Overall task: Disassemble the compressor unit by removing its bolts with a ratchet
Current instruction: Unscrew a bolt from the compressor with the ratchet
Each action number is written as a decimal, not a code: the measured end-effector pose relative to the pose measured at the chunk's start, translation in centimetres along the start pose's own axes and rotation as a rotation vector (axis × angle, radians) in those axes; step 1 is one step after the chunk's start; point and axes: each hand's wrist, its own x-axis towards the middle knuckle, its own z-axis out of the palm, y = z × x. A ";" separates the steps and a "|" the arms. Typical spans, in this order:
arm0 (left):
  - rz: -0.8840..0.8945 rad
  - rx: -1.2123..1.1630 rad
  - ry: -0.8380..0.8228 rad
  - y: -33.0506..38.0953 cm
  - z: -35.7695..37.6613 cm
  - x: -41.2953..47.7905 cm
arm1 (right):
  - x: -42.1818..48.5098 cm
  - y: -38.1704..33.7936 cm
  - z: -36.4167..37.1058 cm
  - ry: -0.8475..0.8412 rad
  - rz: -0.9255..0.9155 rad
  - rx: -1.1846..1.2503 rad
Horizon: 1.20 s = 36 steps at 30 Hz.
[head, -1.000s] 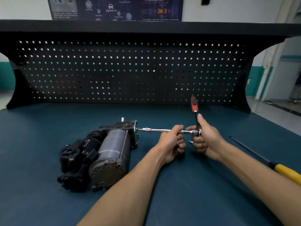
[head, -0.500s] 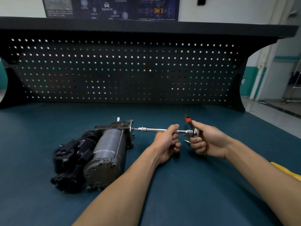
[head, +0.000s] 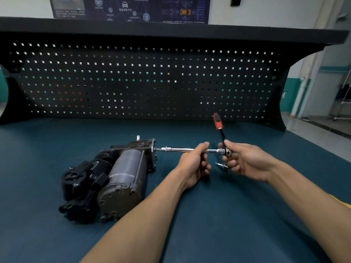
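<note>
Red-handled ratchet [head: 220, 135], one, gripped by two hands [head: 193, 165] [head: 246, 164]; one compressor [head: 125, 175].

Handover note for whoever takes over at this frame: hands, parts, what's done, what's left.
Left hand grips the extension bar, steadying it.
Right hand holds the ratchet near its head, red handle pointing up.
Compressor lies on the bench; the bar's tip meets its end plate.
Done: tool seated on a bolt, seemingly.
Left: wind this bolt out, then the others; how many are already out cannot be told.
</note>
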 end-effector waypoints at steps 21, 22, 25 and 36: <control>0.127 -0.078 0.013 -0.2 -0.6 -0.5 | -0.1 0.6 0.2 0.052 -0.392 -0.127; 0.135 -0.081 0.013 -0.2 -0.6 -0.6 | -0.2 0.5 0.2 0.051 -0.403 -0.135; 0.155 -0.089 0.007 -0.3 -0.6 -0.6 | -0.2 0.5 0.0 0.050 -0.429 -0.166; 0.175 -0.130 0.009 -0.3 -0.7 -0.5 | -0.4 0.6 -0.8 -0.035 -0.522 -0.445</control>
